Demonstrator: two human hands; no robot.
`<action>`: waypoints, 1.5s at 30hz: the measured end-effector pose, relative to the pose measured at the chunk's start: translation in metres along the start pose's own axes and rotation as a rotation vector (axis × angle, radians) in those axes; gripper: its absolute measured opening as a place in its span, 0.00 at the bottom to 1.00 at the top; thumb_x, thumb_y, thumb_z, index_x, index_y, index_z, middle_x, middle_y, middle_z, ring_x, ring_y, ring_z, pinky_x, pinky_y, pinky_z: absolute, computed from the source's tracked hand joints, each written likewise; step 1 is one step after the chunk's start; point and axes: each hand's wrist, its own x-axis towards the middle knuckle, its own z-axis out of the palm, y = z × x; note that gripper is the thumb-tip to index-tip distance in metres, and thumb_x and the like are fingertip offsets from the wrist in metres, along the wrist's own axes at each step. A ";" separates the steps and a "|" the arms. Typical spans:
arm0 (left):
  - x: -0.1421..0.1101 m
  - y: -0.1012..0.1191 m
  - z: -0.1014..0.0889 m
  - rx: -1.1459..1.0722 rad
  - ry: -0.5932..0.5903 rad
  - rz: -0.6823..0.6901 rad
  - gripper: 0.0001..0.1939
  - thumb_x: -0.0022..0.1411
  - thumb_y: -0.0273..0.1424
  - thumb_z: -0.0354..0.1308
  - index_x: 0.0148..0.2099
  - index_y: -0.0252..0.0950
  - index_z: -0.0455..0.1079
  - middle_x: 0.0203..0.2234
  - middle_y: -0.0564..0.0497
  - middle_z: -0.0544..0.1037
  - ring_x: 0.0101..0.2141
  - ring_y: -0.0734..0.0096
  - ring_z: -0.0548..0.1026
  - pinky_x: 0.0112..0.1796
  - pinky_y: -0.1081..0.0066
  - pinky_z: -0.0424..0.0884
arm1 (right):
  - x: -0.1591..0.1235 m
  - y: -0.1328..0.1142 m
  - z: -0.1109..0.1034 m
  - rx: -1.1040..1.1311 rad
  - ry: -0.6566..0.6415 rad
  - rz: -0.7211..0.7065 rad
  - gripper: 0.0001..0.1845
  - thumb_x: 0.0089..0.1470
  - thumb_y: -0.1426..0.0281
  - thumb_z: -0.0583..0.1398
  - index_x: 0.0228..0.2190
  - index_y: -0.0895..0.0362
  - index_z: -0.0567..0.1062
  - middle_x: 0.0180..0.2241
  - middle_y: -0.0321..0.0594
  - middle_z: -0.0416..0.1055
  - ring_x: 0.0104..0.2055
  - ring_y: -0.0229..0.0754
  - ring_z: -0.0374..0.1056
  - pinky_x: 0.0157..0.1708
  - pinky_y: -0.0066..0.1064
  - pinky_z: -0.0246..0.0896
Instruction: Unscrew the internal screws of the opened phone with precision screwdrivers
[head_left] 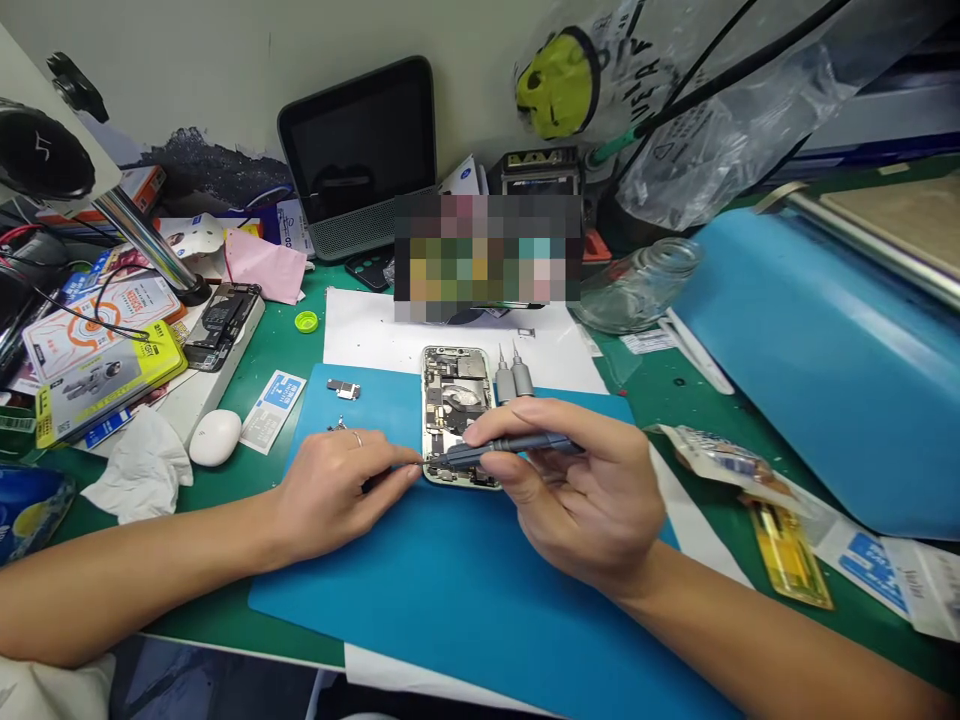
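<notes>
An opened phone point(455, 400) with its insides bare lies on the blue work mat point(450, 590). My right hand point(577, 490) is closed around a dark grey screwdriver point(517, 447) whose tip points left at the phone's lower left edge. My left hand point(337, 490) rests on the mat, fingers pressed together and reaching to the same lower left corner of the phone, where something thin and dark shows under them. Two more screwdrivers point(513, 378) lie just right of the phone. A small metal part point(343, 388) lies on the mat's upper left.
A second opened phone point(221, 320) sits on a white block at left, beside a white mouse point(214, 437), tissue point(139, 470) and packets. A tablet point(360, 150) stands at the back, a glass jar point(637, 285) and a large blue roll point(817, 350) at right.
</notes>
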 end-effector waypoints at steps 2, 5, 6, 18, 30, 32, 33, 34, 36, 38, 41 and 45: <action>0.000 0.000 0.000 0.000 0.001 0.006 0.14 0.77 0.36 0.51 0.47 0.37 0.78 0.25 0.53 0.76 0.25 0.73 0.74 0.30 0.73 0.68 | 0.000 0.000 0.000 0.004 -0.002 0.000 0.22 0.62 0.75 0.62 0.56 0.49 0.69 0.36 0.39 0.79 0.35 0.41 0.77 0.29 0.33 0.79; 0.000 0.000 0.000 -0.003 0.004 0.017 0.14 0.77 0.35 0.52 0.46 0.37 0.78 0.25 0.54 0.76 0.24 0.73 0.74 0.29 0.74 0.66 | 0.000 0.000 0.000 0.010 -0.005 -0.001 0.23 0.62 0.76 0.62 0.56 0.49 0.69 0.36 0.39 0.79 0.35 0.41 0.77 0.30 0.33 0.79; 0.000 0.000 0.000 -0.005 0.005 0.020 0.13 0.77 0.35 0.52 0.46 0.37 0.78 0.24 0.54 0.76 0.24 0.73 0.74 0.29 0.74 0.66 | 0.001 0.000 0.000 0.011 -0.008 0.001 0.23 0.62 0.76 0.62 0.57 0.49 0.69 0.37 0.39 0.79 0.36 0.41 0.77 0.30 0.33 0.79; 0.001 0.002 0.000 -0.035 0.000 0.024 0.10 0.74 0.30 0.55 0.44 0.34 0.78 0.25 0.53 0.77 0.24 0.74 0.73 0.28 0.73 0.63 | 0.000 -0.001 0.000 0.020 -0.014 -0.025 0.26 0.62 0.77 0.62 0.59 0.48 0.67 0.37 0.38 0.77 0.37 0.40 0.77 0.34 0.33 0.80; 0.001 0.001 0.001 -0.059 0.007 0.026 0.09 0.73 0.29 0.56 0.44 0.34 0.78 0.26 0.53 0.79 0.24 0.73 0.74 0.28 0.73 0.64 | 0.001 0.000 -0.001 0.056 -0.034 -0.024 0.28 0.60 0.80 0.63 0.59 0.50 0.69 0.38 0.39 0.78 0.38 0.39 0.77 0.36 0.32 0.79; 0.001 0.001 0.001 -0.063 0.006 0.023 0.09 0.73 0.28 0.56 0.44 0.34 0.78 0.26 0.53 0.79 0.24 0.73 0.74 0.28 0.73 0.64 | 0.001 0.001 -0.001 0.060 -0.035 -0.028 0.29 0.59 0.81 0.63 0.59 0.50 0.69 0.38 0.39 0.78 0.39 0.39 0.77 0.37 0.31 0.79; 0.001 0.001 0.001 -0.065 0.006 0.021 0.09 0.72 0.28 0.56 0.43 0.34 0.78 0.26 0.53 0.79 0.24 0.73 0.74 0.29 0.73 0.64 | 0.001 0.001 -0.001 0.059 -0.038 -0.026 0.30 0.59 0.81 0.63 0.59 0.50 0.69 0.38 0.39 0.78 0.39 0.39 0.77 0.37 0.31 0.79; 0.001 0.001 0.001 -0.066 0.004 0.020 0.09 0.72 0.28 0.56 0.43 0.34 0.78 0.26 0.53 0.79 0.25 0.73 0.74 0.29 0.73 0.64 | 0.001 0.000 -0.001 0.057 -0.039 -0.023 0.29 0.59 0.81 0.63 0.59 0.50 0.69 0.38 0.39 0.78 0.39 0.39 0.77 0.37 0.32 0.79; 0.001 0.001 0.001 -0.066 0.002 0.017 0.09 0.72 0.28 0.56 0.43 0.34 0.78 0.26 0.53 0.79 0.25 0.73 0.74 0.29 0.73 0.64 | 0.001 -0.001 -0.001 0.052 -0.038 -0.014 0.27 0.59 0.81 0.63 0.57 0.51 0.70 0.37 0.39 0.79 0.38 0.40 0.77 0.36 0.32 0.79; 0.002 0.001 0.001 -0.066 0.002 0.015 0.09 0.72 0.28 0.56 0.43 0.34 0.78 0.26 0.53 0.79 0.24 0.73 0.74 0.29 0.73 0.64 | 0.002 -0.004 -0.003 0.034 -0.038 0.003 0.24 0.58 0.81 0.63 0.55 0.52 0.72 0.36 0.40 0.79 0.37 0.40 0.78 0.34 0.32 0.79; 0.002 0.001 0.001 -0.065 0.004 0.017 0.09 0.72 0.28 0.56 0.43 0.33 0.79 0.26 0.53 0.79 0.24 0.73 0.73 0.28 0.73 0.64 | 0.005 -0.009 -0.005 -0.022 -0.060 0.043 0.18 0.57 0.81 0.63 0.47 0.54 0.75 0.35 0.41 0.79 0.36 0.40 0.78 0.34 0.31 0.79; 0.003 0.001 0.001 -0.064 0.002 0.028 0.09 0.72 0.27 0.56 0.44 0.33 0.79 0.26 0.53 0.78 0.24 0.73 0.73 0.28 0.73 0.64 | 0.006 -0.010 -0.004 -0.035 -0.082 0.043 0.17 0.58 0.82 0.63 0.47 0.54 0.75 0.35 0.41 0.79 0.35 0.41 0.78 0.34 0.32 0.79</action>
